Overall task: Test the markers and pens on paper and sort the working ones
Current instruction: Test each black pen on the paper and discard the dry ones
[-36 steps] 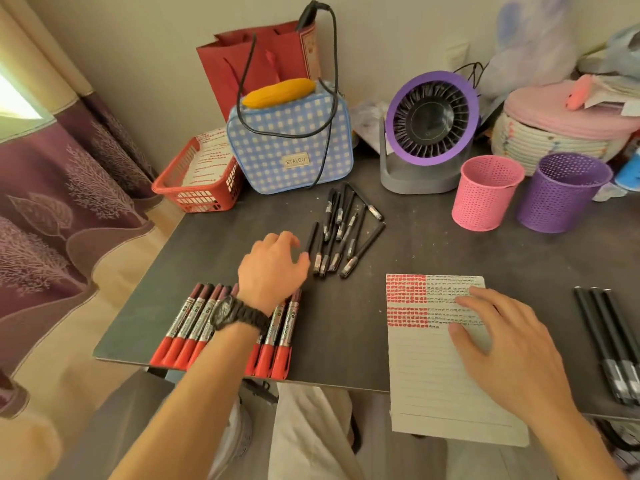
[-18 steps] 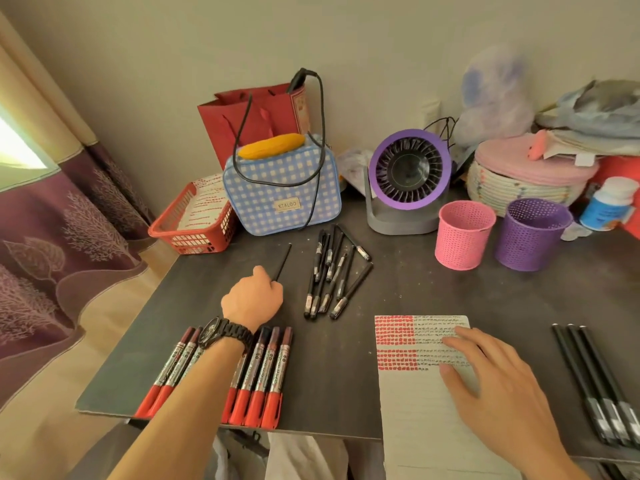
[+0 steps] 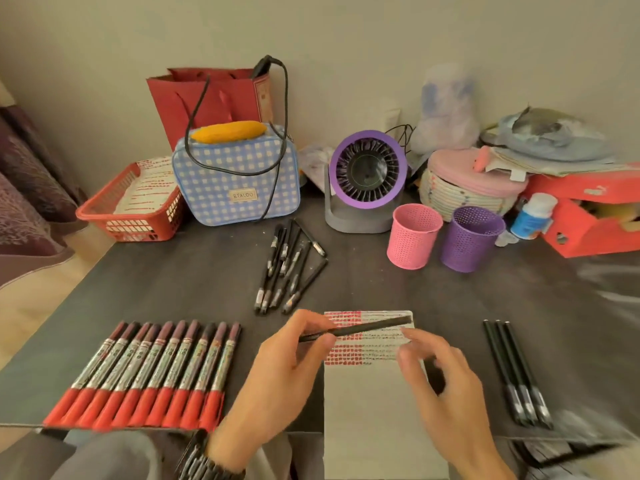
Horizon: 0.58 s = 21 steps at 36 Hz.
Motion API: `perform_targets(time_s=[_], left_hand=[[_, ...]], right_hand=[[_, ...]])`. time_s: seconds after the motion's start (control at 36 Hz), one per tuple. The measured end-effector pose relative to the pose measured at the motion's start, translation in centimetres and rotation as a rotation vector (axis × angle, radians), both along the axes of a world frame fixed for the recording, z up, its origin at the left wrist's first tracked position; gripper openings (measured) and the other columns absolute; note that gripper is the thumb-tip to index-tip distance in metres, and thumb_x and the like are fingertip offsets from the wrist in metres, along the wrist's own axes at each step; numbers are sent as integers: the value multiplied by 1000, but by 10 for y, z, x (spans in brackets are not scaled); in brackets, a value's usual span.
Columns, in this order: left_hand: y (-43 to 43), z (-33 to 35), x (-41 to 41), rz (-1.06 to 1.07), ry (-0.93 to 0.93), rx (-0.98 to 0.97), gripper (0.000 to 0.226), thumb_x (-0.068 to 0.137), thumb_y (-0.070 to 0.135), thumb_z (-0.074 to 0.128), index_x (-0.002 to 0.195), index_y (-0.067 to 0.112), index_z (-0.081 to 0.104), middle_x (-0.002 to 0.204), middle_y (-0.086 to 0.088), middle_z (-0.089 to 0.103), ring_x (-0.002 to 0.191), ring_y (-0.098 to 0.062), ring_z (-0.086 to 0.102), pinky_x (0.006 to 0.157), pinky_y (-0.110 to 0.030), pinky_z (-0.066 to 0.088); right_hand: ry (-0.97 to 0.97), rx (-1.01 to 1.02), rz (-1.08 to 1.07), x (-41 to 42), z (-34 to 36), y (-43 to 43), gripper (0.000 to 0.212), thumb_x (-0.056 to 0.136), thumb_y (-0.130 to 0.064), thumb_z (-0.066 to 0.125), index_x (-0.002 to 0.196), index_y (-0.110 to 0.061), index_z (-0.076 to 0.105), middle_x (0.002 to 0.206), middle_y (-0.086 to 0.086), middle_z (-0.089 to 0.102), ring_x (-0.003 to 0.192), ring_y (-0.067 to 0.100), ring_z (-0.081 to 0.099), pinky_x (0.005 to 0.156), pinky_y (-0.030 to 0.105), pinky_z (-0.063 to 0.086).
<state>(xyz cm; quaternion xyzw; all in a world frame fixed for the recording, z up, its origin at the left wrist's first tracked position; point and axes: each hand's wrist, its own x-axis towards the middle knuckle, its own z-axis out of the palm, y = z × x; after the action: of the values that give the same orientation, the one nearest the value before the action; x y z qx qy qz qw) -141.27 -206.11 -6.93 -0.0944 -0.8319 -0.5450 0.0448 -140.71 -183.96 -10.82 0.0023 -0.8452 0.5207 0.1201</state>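
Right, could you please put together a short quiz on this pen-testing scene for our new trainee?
1. Multiple choice: the slim black pen above the lined paper sheet is in the grip of which hand? A left, B right, C neither.
2. True or false: the red-capped markers lie side by side in a row on the dark table.
3. Fill in: to the right of the paper, ___ black pens lie side by side.

Key
1. A: the left hand pinches it; the right hand holds nothing.
2. True.
3. Three.
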Motion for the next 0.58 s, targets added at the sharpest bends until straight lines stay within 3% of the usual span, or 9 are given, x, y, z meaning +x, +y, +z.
perform_targets(time_s=[0.06, 0.11, 0.19, 0.36, 0.47, 0.58], left_hand=[[10, -9, 12, -57, -40, 10, 15, 101, 26, 60, 105, 40, 60, 109, 19, 71, 97, -6, 68, 77, -14, 48], [17, -18, 22, -88, -38, -30, 15, 101, 27, 61, 105, 42, 58, 108, 19, 70, 91, -8, 66, 71, -18, 47], [23, -27, 33, -103, -35, -89, 22, 99, 27, 64, 101, 46, 55, 101, 17, 68, 73, -1, 58, 61, -12, 39], [23, -33, 40, -147, -39, -154, 5, 97, 38, 55, 103, 37, 56, 102, 18, 66, 91, -12, 60, 69, -17, 43], [22, -32, 42, -161, 16, -343, 25, 97, 54, 33, 103, 38, 52, 99, 21, 59, 96, -5, 55, 77, -20, 45], [22, -31, 42, -143, 67, -399, 28, 99, 51, 33, 82, 33, 46, 75, 17, 50, 75, -7, 49, 65, -25, 41]], right_hand=[[-61, -257, 86, 10, 4, -5, 40, 80, -67, 60, 109, -41, 70, 93, -8, 75, 89, 8, 68, 80, 17, 49], [-138, -485, 147, 19, 5, -9, 50, 75, -73, 68, 104, -32, 74, 78, 6, 73, 68, 13, 64, 66, 22, 52], [-224, -643, 162, 33, 1, -17, 65, 66, -77, 75, 95, -19, 76, 64, 9, 62, 57, 19, 54, 57, 25, 46], [-288, -736, 129, 51, -5, -35, 58, 73, -67, 76, 99, -16, 75, 70, 11, 62, 54, 22, 54, 52, 26, 45], [-235, -696, 105, 52, 1, -48, 30, 93, -41, 66, 96, -13, 76, 73, 10, 63, 55, 19, 53, 54, 27, 47], [-169, -629, 88, 49, 8, -50, 21, 95, -32, 64, 87, -16, 76, 65, 4, 62, 55, 16, 55, 57, 27, 50]])
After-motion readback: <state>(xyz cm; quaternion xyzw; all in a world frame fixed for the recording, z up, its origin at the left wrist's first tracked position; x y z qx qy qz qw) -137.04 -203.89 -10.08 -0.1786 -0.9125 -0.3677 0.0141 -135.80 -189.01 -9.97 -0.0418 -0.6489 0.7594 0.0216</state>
